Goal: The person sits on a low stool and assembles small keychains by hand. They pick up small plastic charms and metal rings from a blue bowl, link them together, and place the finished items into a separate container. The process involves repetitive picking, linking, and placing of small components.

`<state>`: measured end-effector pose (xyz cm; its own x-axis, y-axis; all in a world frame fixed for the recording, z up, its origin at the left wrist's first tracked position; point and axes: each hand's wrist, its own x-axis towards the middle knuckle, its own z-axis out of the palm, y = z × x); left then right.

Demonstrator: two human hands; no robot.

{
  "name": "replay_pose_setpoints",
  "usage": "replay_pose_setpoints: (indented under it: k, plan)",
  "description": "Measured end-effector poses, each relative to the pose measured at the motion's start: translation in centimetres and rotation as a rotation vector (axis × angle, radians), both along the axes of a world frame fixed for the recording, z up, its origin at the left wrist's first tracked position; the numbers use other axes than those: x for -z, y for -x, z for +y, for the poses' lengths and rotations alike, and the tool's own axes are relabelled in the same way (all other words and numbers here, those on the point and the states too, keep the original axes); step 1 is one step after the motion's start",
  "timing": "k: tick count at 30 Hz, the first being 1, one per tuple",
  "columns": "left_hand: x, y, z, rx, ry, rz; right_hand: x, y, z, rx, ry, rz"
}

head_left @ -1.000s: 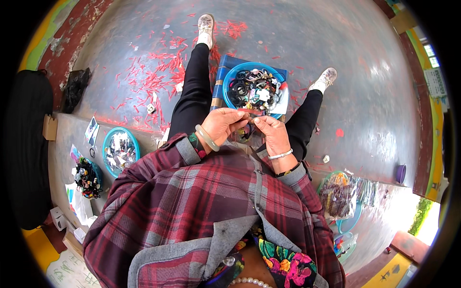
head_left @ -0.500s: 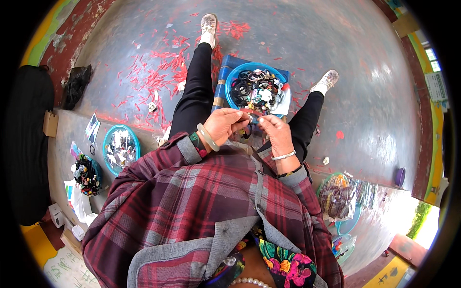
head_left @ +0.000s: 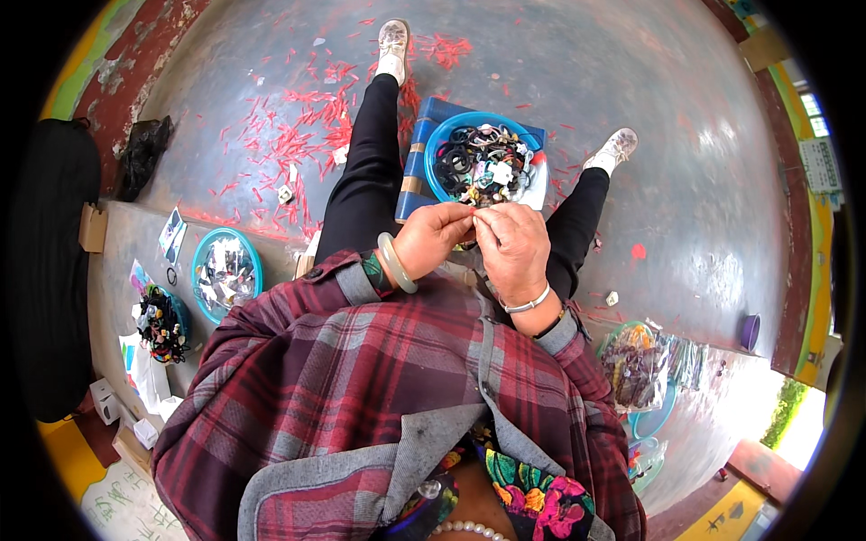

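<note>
My two hands meet in front of my body, just on the near side of a blue basin [head_left: 430,162]. The fingers of my left hand [head_left: 428,242] are pinched together, and a tiny bit of red shows at the tips. Pressed up against them are the closed fingers of my right hand [head_left: 516,248]. Most of what they hold is hidden by the fingers. Hair ties [head_left: 478,167], mostly black with some coloured and charm-trimmed ones, fill the basin. It sits on a blue box [head_left: 417,171] between my legs, with something white beside it.
Red scraps [head_left: 289,140] litter the floor ahead and to the left. On the left ledge stand a second blue basin [head_left: 256,275] with small packets and a heap of dark hair ties [head_left: 162,329]. At right lie a filled plastic bag [head_left: 636,365] and a purple container [head_left: 750,332].
My right hand has moved left and turned inward, so its fingertips now touch those of my left. The dark bit and clear plastic between them are now mostly covered.
</note>
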<state>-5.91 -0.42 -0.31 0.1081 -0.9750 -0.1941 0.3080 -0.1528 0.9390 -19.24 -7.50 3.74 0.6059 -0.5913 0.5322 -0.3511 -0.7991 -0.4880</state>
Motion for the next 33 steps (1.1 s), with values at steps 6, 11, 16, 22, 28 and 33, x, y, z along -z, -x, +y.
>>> replay_pose_setpoints:
  k: [6,11,16,22,28,33]
  plan:
    - [-1.1,0.0,0.1,0.008,0.207,-0.467,-0.7,0.2,0.2,-0.01,0.129,0.078]
    - [-1.6,-0.1,0.0,0.001,0.361,-0.643,-1.2,0.3,0.3,-0.037,0.204,0.151]
    - [-1.0,-0.1,0.0,0.009,0.491,-0.765,-0.8,0.1,0.2,-0.042,0.295,0.156]
    - [-1.3,0.0,0.0,-0.002,0.485,-0.746,-0.7,-0.1,0.1,-0.027,0.228,0.117]
    - [-1.3,0.1,0.0,-0.014,0.434,-0.732,-0.5,0.1,-0.1,0.035,0.137,0.011]
    - [-1.3,0.1,0.0,-0.008,0.394,-0.702,0.0,0.2,-0.3,0.035,0.068,-0.044]
